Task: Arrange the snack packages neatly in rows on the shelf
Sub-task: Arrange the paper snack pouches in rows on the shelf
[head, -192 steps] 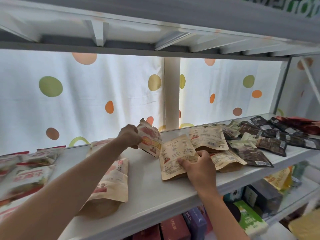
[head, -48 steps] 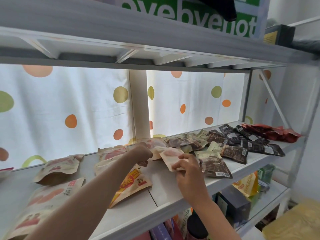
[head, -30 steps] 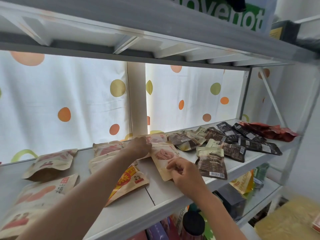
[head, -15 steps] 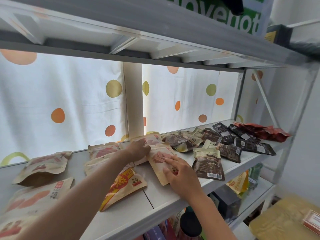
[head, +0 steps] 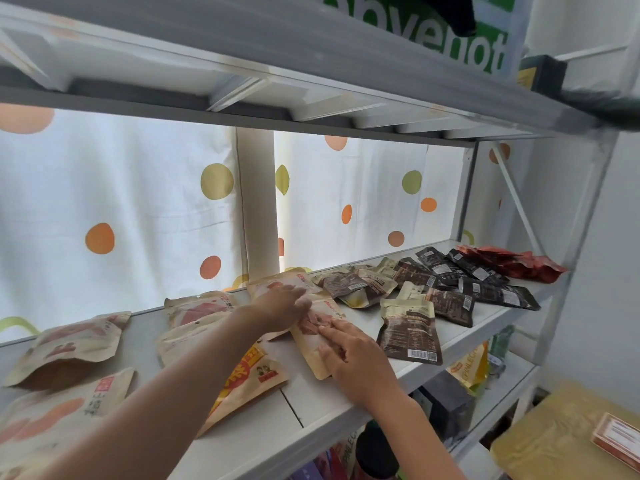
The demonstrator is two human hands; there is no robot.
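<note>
Kraft-paper snack pouches (head: pixel 69 344) lying flat at left of white shelf (head: pixel 311 403). Left hand (head: pixel 282 308), fingers loosely spread, and right hand (head: pixel 353 358), fingers flat, pressing tan pouch (head: pixel 313 344) mid-shelf. Dark brown pouches (head: pixel 410 332) beyond; red packets (head: pixel 512 263) far right.

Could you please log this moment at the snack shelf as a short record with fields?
setting: white metal shelf, polka-dot curtain behind
left hand: flat on a tan kraft pouch at the back
right hand: pressing on the tan pouch in front
left side: tan kraft pouches lying flat in loose rows
right side: dark brown pouches, black packets, red packets, still jumbled
progress: partly arranged
</note>
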